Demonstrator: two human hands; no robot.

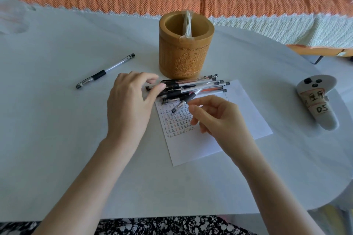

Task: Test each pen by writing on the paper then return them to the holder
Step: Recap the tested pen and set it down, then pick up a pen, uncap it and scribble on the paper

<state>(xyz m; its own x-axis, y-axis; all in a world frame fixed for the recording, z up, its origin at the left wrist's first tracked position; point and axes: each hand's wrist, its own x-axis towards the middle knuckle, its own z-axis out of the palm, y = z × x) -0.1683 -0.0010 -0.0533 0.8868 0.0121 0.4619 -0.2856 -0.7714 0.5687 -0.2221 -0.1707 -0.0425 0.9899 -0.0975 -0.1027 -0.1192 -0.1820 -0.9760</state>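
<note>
Pen selection, testing under way.
Your left hand steadies the pen pile before the holder; your right hand pinches one pen over the paper. Next: uncap, write.

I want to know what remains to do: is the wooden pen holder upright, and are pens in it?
The wooden pen holder stands upright. No pens show inside, only a clear plastic wrapper; the pens lie bundled on the paper.
</note>
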